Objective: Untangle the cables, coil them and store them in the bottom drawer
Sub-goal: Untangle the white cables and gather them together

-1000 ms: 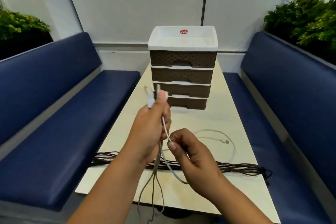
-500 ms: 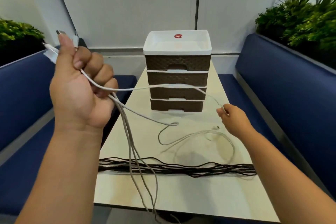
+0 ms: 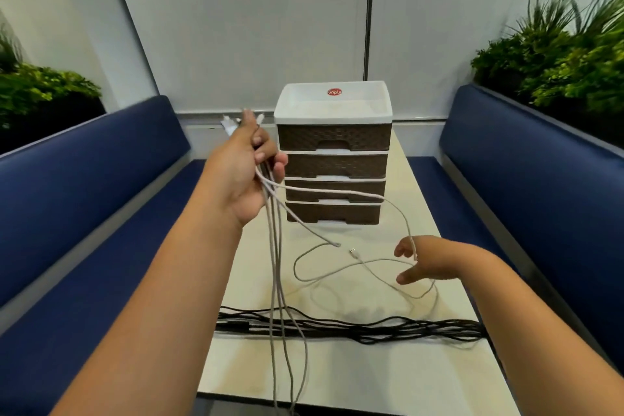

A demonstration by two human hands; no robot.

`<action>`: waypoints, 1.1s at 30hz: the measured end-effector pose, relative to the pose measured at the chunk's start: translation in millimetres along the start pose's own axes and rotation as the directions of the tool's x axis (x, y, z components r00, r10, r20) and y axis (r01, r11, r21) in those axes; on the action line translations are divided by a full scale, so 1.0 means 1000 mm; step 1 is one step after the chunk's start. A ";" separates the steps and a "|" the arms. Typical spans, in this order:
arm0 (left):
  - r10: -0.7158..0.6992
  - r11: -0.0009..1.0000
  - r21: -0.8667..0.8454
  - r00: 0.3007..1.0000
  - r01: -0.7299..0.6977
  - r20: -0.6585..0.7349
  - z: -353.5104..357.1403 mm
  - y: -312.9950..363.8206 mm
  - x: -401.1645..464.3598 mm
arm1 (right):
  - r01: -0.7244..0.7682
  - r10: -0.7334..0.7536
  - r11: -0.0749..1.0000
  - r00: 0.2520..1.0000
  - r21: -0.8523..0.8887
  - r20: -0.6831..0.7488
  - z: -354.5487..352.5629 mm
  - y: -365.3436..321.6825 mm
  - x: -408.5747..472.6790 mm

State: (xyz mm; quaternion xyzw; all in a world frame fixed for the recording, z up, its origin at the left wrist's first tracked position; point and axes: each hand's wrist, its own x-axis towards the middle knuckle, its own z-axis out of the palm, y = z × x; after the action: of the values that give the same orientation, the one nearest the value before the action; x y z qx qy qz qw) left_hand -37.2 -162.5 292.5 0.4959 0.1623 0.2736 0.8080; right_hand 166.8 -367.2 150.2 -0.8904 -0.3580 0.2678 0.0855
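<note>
Gripping white cables (image 3: pixel 274 246) in left hand (image 3: pixel 244 172), fingers (image 3: pixel 266 154) curled, plugs up, strands hanging down; right hand (image 3: pixel 425 263) (fingers loosely spread) pinching one strand. Black cables (image 3: pixel 354 328) crosswise on table (image 3: pixel 371 378) before drawers (image 3: pixel 334 152).

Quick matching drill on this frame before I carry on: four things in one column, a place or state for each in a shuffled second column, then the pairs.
1. white cables
2. black cable bundle
3. bottom drawer
4. right hand

A. shut, at the foot of the drawer unit
B. stretched flat across the near part of the table
C. plug ends gripped in the raised left hand
D. low over the table, fingers around one white strand

Pairs: 1-C, 2-B, 3-A, 4-D
</note>
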 end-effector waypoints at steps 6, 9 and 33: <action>-0.066 0.997 -0.021 0.970 0.073 0.233 0.070 0.025 0.010 | 0.538 -0.510 0.596 0.827 0.596 -0.237 -0.057 -0.070 -0.087; 0.005 0.996 -0.082 0.963 0.018 0.268 0.115 0.041 0.005 | 0.655 -0.438 0.537 0.755 0.532 -0.487 -0.056 -0.115 -0.091; 0.356 0.795 -0.539 0.933 -0.279 0.042 0.122 0.122 -0.023 | 0.776 -0.006 -0.184 0.613 0.603 -0.790 -0.167 -0.096 -0.166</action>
State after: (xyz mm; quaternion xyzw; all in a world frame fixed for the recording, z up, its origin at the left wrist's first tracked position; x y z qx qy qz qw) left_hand -24.7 -220.2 456.4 0.2949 -0.0618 0.4036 0.8639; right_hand 100.2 -404.2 393.0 -0.4054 -0.3001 0.1236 0.8546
